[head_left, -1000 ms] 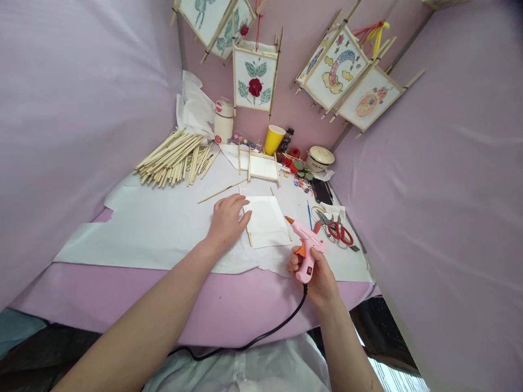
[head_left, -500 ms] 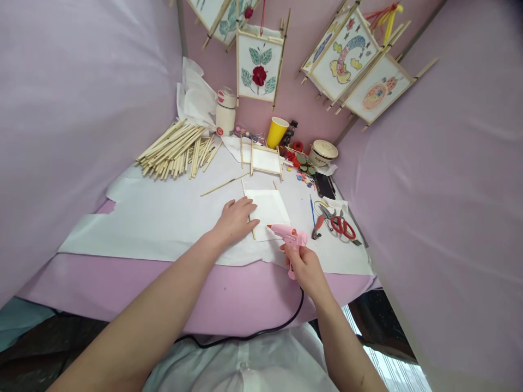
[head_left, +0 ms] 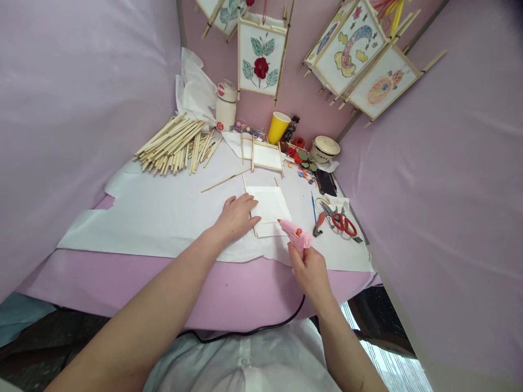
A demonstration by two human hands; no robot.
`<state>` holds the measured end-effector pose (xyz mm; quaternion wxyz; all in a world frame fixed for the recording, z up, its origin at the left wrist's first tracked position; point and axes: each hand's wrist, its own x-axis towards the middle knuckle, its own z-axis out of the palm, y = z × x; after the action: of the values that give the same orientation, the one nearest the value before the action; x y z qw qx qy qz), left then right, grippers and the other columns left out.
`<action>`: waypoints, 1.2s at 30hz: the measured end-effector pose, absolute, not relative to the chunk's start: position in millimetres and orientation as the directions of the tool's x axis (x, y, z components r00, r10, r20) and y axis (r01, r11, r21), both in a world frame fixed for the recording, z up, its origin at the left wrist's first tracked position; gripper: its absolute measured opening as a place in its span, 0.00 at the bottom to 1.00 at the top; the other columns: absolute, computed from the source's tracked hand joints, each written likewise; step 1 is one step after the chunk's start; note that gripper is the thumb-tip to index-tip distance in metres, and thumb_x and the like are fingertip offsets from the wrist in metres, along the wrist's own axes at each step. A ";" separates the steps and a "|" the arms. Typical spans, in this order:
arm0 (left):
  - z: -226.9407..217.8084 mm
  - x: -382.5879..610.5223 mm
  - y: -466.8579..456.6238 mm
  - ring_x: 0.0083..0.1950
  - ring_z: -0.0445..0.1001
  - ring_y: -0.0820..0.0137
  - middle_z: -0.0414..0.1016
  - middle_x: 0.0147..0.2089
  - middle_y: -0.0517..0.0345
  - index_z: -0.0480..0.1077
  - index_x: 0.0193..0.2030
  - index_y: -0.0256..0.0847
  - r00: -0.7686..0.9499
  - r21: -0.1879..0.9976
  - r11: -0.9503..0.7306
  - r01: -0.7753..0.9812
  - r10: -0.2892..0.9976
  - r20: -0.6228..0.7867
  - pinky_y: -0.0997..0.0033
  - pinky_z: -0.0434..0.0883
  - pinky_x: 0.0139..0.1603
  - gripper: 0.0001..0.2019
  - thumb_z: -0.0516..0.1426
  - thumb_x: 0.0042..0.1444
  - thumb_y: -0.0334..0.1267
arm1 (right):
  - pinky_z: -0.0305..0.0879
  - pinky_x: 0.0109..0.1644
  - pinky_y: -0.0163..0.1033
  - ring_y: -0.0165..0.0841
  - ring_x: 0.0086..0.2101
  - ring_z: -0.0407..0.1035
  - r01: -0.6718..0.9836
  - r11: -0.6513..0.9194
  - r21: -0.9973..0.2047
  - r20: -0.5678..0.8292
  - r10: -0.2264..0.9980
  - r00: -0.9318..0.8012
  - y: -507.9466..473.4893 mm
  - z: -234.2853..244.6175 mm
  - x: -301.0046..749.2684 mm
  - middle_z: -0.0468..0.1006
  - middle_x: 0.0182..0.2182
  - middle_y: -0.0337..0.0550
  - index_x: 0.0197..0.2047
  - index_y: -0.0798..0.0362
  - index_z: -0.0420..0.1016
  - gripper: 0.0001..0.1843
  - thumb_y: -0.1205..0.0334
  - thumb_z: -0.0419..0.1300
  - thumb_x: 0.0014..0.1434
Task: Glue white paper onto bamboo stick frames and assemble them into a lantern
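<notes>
My left hand point(head_left: 238, 216) lies with fingers stretched out over the left side of a small stick frame covered with a white sheet point(head_left: 270, 202). Its fingertips and thumb rest on the sheet's left edge, partly hiding the stick there. In my right hand point(head_left: 311, 270) is a pink hot glue gun point(head_left: 296, 234), held by its grip. The nozzle points up and left, over the lower right part of the sheet. A black cord point(head_left: 261, 328) runs below the table edge in front of my body.
A pile of wooden sticks point(head_left: 174, 146) lies at the back left. Behind the sheet stands another stick frame point(head_left: 266, 156), near a yellow cup point(head_left: 278, 128) and a white bottle point(head_left: 226, 106). Red-handled scissors point(head_left: 343, 223) and pliers point(head_left: 320, 223) lie right. Decorated lanterns point(head_left: 261, 57) hang above.
My right hand has moved the glue gun slightly right, and its nozzle now tilts more upward. My left hand stays on the sheet. The view has shifted slightly.
</notes>
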<state>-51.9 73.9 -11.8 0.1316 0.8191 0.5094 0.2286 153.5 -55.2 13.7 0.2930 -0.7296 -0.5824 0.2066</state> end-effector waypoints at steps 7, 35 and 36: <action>-10.6 -52.3 73.6 0.69 0.59 0.60 0.65 0.66 0.50 0.68 0.56 0.45 0.381 0.453 -0.444 0.773 0.896 0.228 0.46 0.51 0.69 0.19 0.55 0.59 0.43 | 0.50 0.30 0.39 0.38 0.25 0.66 0.850 -0.161 -0.501 0.084 0.969 0.233 -49.8 12.8 155.5 0.74 0.22 0.47 0.27 0.51 0.68 0.22 0.46 0.47 0.65; -11.1 -52.1 74.7 0.69 0.59 0.57 0.65 0.66 0.51 0.65 0.61 0.44 0.380 0.473 -0.436 0.766 0.900 0.214 0.46 0.50 0.70 0.23 0.55 0.58 0.43 | 0.52 0.32 0.40 0.39 0.27 0.66 0.822 -0.193 -0.535 0.071 0.960 0.272 -51.7 13.5 160.1 0.75 0.25 0.50 0.30 0.53 0.72 0.22 0.46 0.49 0.64; -11.3 -52.0 74.8 0.69 0.59 0.57 0.65 0.66 0.51 0.65 0.61 0.44 0.380 0.473 -0.435 0.766 0.900 0.213 0.46 0.49 0.70 0.23 0.55 0.58 0.43 | 0.53 0.32 0.40 0.39 0.27 0.66 0.792 -0.219 -0.571 0.061 0.950 0.307 -51.7 14.2 161.9 0.74 0.24 0.49 0.28 0.53 0.72 0.22 0.45 0.50 0.63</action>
<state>-52.0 74.8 -11.3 0.1499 0.8169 0.5099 0.2239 161.9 -51.7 14.2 0.2594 -0.7656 -0.5687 0.1525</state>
